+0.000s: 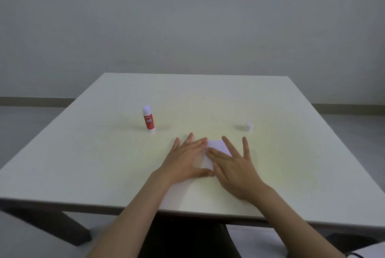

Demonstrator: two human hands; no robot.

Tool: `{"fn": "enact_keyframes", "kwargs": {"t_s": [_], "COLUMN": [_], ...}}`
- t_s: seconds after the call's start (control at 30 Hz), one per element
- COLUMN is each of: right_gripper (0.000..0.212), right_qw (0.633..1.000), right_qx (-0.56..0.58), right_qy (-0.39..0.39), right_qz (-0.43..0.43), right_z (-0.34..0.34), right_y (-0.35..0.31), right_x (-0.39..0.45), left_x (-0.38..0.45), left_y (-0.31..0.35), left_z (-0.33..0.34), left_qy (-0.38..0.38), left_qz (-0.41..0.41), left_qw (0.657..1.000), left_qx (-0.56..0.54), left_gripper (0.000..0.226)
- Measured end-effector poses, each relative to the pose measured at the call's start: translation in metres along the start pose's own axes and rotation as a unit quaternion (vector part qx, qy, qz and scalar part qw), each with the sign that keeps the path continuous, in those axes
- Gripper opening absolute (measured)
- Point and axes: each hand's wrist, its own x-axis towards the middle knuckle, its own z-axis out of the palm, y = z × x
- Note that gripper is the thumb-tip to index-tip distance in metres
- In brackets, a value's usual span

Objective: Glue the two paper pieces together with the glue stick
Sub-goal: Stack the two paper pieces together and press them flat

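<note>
White paper [215,146] lies flat on the table [104,163] between my hands, mostly covered by them; I cannot tell the two pieces apart. My left hand [186,159] lies palm down on its left part, fingers spread. My right hand [235,166] presses flat on its right part, index finger across the sheet. The red and white glue stick [149,119] stands upright, uncapped, to the far left of my hands. Its white cap [249,127] lies on the table to the far right.
A plain grey wall stands behind the table. The table's front edge runs just under my forearms, with a dark table leg [62,224] at the lower left. My dark lap shows below the edge.
</note>
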Motion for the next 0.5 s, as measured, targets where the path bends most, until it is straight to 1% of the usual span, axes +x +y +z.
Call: {"fn": "enact_keyframes", "kwargs": {"t_s": [0.07,0.17,0.23,0.3,0.37,0.43,0.5], "right_gripper": [0.051,0.056,0.053,0.049,0.05,0.049,0.05], "right_qw": [0.999,0.998,0.999,0.999,0.999,0.998,0.999], "right_qx": [0.026,0.031,0.03,0.02,0.013,-0.005,-0.01], "right_qy": [0.018,0.001,-0.021,-0.026,-0.027,-0.036,-0.036], "right_qz": [-0.032,-0.048,-0.025,0.01,0.039,0.041,0.017], "right_z": [-0.002,-0.001,0.002,0.003,0.0,-0.003,-0.003], "right_y": [-0.001,0.003,0.013,0.026,0.036,0.038,0.034], "right_x": [-0.02,-0.032,-0.026,-0.01,0.006,0.013,0.006], "left_x": [0.0,0.0,0.001,0.001,0.001,0.001,0.001], "left_y": [-0.001,-0.003,-0.004,-0.004,-0.004,-0.004,-0.004], "left_z": [0.001,0.002,0.002,0.002,0.002,0.002,0.001], "left_qy": [0.001,-0.001,-0.002,-0.007,-0.012,-0.012,-0.01], "left_qz": [-0.001,-0.002,-0.002,-0.003,-0.003,-0.004,-0.006], "left_qw": [1.0,1.0,1.0,1.0,1.0,1.0,1.0], "left_qx": [0.003,-0.001,-0.003,0.003,0.011,0.015,0.014], "left_gripper": [0.098,0.1,0.102,0.102,0.101,0.101,0.101]}}
